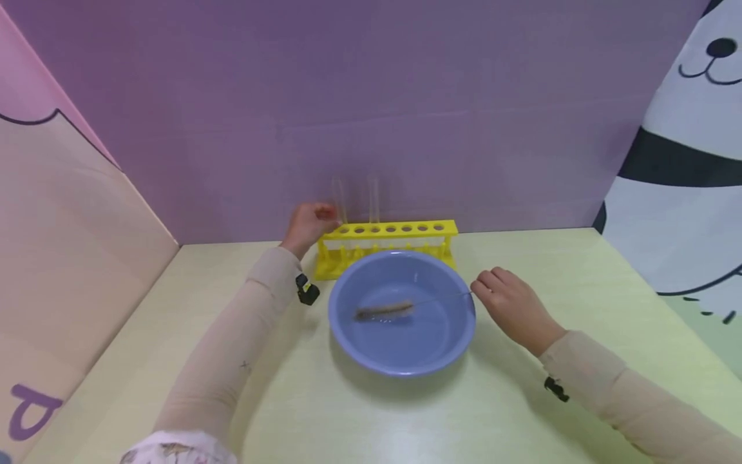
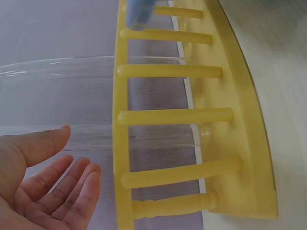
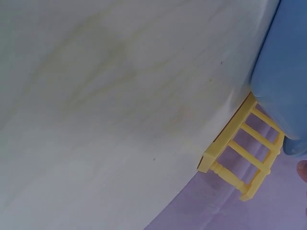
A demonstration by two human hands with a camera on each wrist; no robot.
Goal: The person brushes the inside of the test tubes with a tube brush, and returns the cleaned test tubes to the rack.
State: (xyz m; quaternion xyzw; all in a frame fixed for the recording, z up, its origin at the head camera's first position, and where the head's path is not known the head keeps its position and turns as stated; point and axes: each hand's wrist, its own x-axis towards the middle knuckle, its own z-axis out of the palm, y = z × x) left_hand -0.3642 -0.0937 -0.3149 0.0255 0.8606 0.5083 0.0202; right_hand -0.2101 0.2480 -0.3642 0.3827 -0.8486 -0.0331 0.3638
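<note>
Beside the yellow test tube rack (image 1: pixel 394 228) is my left hand (image 1: pixel 310 227), its thumb and fingers apart in the left wrist view, close to the nearer of two clear tubes. That left test tube (image 1: pixel 339 201) and another test tube (image 1: pixel 373 200) stand upright in the rack's holes. My right hand (image 1: pixel 513 306) pinches the thin wire handle of a test tube brush (image 1: pixel 385 310) at the right rim of the blue basin (image 1: pixel 400 372). The brush's bristled end lies over the inside of the basin, where wet glints show. Only a fingertip (image 3: pixel 302 170) appears in the right wrist view.
The basin stands right in front of the rack on a pale table (image 1: pixel 359 425). Behind the rack rises a purple wall panel (image 1: pixel 406 129). Printed side panels stand at left and right. Several yellow pegs (image 2: pixel 177 116) rise from the rack's base.
</note>
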